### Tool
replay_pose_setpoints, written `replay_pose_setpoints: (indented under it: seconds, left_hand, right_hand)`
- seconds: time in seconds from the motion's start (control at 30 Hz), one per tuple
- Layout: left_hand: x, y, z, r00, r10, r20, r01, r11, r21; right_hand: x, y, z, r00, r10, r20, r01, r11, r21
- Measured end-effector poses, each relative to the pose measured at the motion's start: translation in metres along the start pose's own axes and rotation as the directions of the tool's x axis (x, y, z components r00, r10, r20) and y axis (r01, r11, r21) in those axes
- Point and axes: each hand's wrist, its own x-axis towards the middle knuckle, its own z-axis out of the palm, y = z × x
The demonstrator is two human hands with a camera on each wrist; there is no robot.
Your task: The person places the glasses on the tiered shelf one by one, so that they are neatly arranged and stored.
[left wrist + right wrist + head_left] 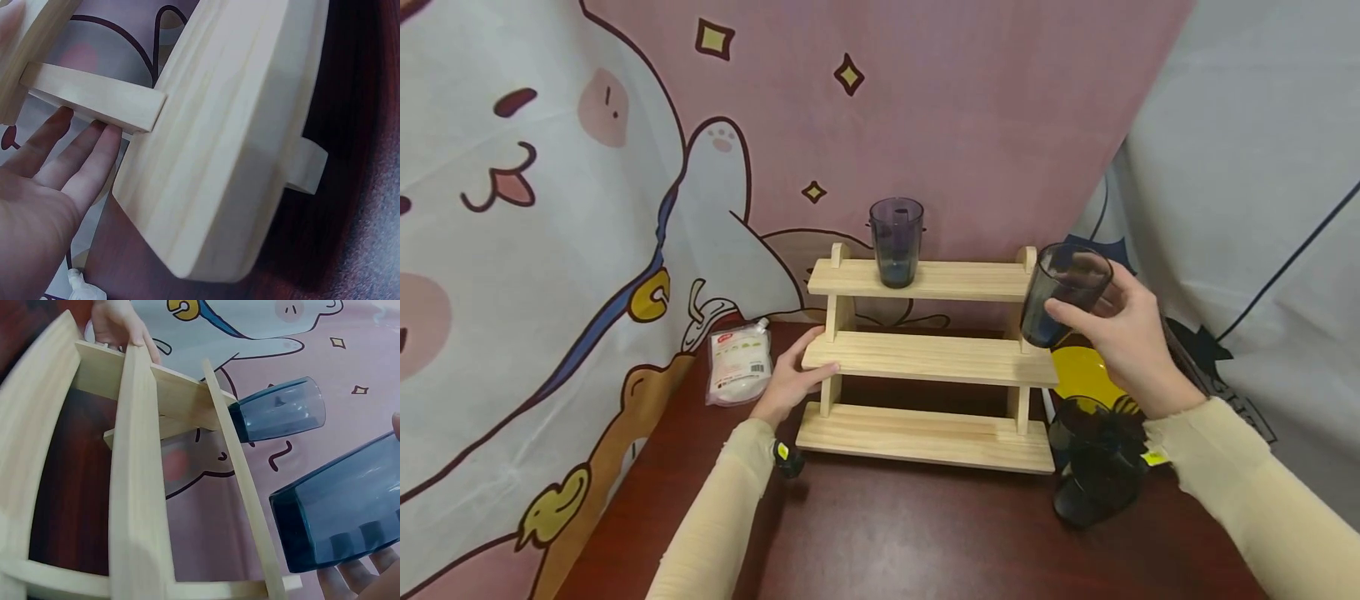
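Observation:
A three-tier wooden display rack [925, 358] stands on the dark table. My left hand [793, 379] holds its left end, the thumb lying on the middle board; in the left wrist view, fingers [94, 162] touch the side upright. My right hand [1131, 337] grips a dark blue-tinted glass tumbler [1051, 287] in the air at the rack's upper right end. That tumbler [344, 506] is tilted and apart from the top board in the right wrist view. Another such tumbler [897, 242] stands upright on the top board, left of its middle.
A white spouted pouch [740, 367] in clear plastic lies left of the rack. To the right are a yellow round dish [1078, 371] and dark glassy items [1093, 483], partly hidden by my right arm. A printed cloth [985, 125] hangs behind the rack.

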Motion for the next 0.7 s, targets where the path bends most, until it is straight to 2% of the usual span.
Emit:
replay_pose_setpoints:
  seconds: [0.27,0.5,0.7]
  left_hand:
    - [-0.001,0.000,0.001,1.000,0.003,-0.006,-0.003,1.000,0.004]
    - [-0.001,0.001,0.001,1.000,-0.001,-0.002,0.001,0.999,-0.039]
    - [-0.001,0.002,0.001,1.000,-0.005,0.002,0.005,1.000,-0.024]
  right_hand:
    - [0.033,-0.005,0.032,1.000,0.027,0.002,-0.027,0.999,-0.038]
    - [0.053,-0.002,0.056,0.998,0.042,0.052,-0.040,0.999,-0.035]
    - [0.066,0.001,0.068,0.994,0.043,0.096,-0.040,0.999,-0.036]
